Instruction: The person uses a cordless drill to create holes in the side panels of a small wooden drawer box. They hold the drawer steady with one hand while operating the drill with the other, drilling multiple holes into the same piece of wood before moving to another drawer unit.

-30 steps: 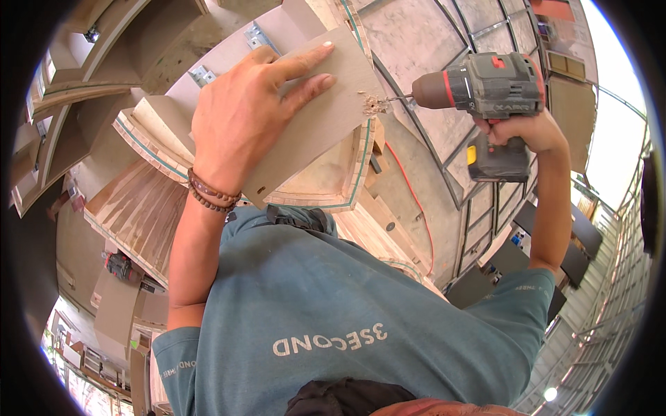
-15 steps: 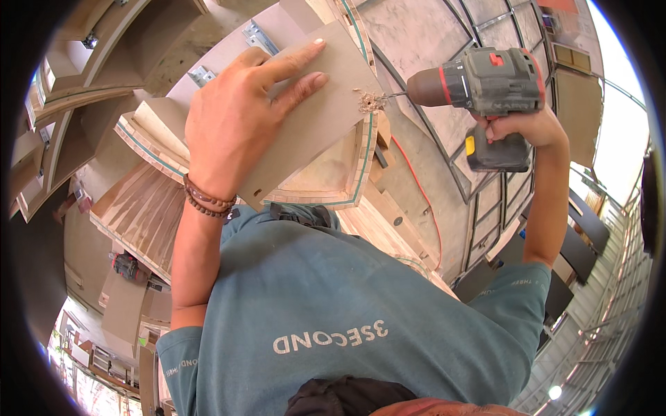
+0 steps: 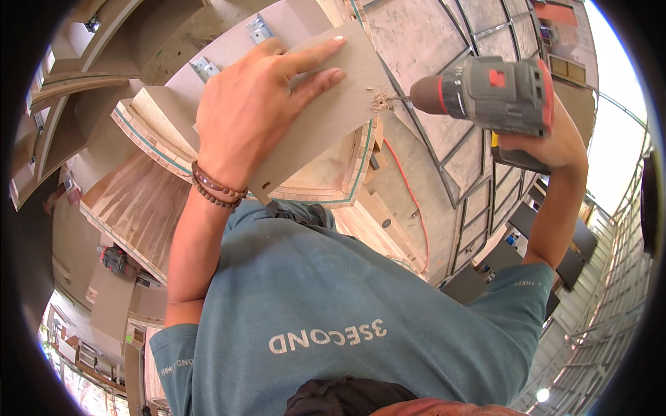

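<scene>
My left hand steadies a flat taupe board, its index finger and thumb stretched across the face. The other fingers are mostly hidden, seemingly hooked round the board's left edge. In my right hand is a black and red cordless drill, held by its handle. Its thin bit points left at the board's right edge, where a small heap of wood shavings surrounds a dark hole. The tip's contact with the hole is hard to make out. Near the board's lower corner is a small slot.
Behind the board stands a curved-edged wooden cabinet piece with metal hinges. A second drill lies at the left. An orange-red cable crosses the floor beside a dark metal frame. More cabinet parts stand upper left.
The drill has shifted slightly right and tilted, with my right hand turning around its handle. My left hand and the board appear a little further right. The shavings heap looks much the same.
</scene>
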### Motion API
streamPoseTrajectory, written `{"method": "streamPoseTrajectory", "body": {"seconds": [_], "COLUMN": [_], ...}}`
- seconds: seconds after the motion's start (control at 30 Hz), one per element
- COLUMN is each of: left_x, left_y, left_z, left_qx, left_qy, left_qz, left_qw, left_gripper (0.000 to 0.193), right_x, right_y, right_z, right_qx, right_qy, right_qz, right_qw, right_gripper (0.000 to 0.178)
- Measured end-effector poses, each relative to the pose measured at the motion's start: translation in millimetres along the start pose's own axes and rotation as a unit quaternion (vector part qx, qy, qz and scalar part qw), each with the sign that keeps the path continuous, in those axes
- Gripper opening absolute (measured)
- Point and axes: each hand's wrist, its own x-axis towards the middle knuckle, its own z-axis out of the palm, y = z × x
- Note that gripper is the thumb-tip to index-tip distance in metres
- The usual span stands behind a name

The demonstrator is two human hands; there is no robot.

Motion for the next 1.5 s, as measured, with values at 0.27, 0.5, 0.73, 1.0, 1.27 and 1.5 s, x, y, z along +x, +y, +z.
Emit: {"method": "streamPoseTrajectory", "body": {"seconds": [0.27, 0.5, 0.73, 1.0, 1.27, 1.5], "left_x": [-0.2, 0.8, -1.8, -5.1, -5.1, -4.8], "left_y": [-4.1, -5.0, -12.5, -17.2, -18.4, -19.9], "left_z": [1.1, -0.7, 6.1, 16.9, 18.8, 21.6], "left_qx": [-0.009, 0.001, -0.027, -0.055, -0.045, -0.049], "left_qy": [0.018, 0.01, 0.026, 0.092, 0.077, 0.085], "left_qz": [0.022, 0.019, 0.027, 0.05, 0.05, 0.049], "left_qw": [1.0, 1.0, 0.999, 0.993, 0.995, 0.994], "left_gripper": [0.035, 0.034, 0.035, 0.033, 0.033, 0.034], "right_x": [-13.9, -10.8, 0.3, -5.8, -5.9, 3.3], "right_y": [-22.7, -48.7, -97.9, -148.4, -192.5, -166.6], "right_z": [6.6, 18.8, 27.4, 48.1, 72.7, 47.4], "right_qx": [-0.182, -0.124, -0.103, -0.191, -0.286, -0.21], "right_qy": [0.03, 0.061, -0.019, -0.001, 0.008, -0.025], "right_qz": [-0.179, -0.121, -0.08, 0.013, 0.028, 0.086], "right_qw": [0.966, 0.983, 0.991, 0.982, 0.958, 0.974], "right_gripper": [0.076, 0.063, 0.045, 0.049, 0.051, 0.056]}}
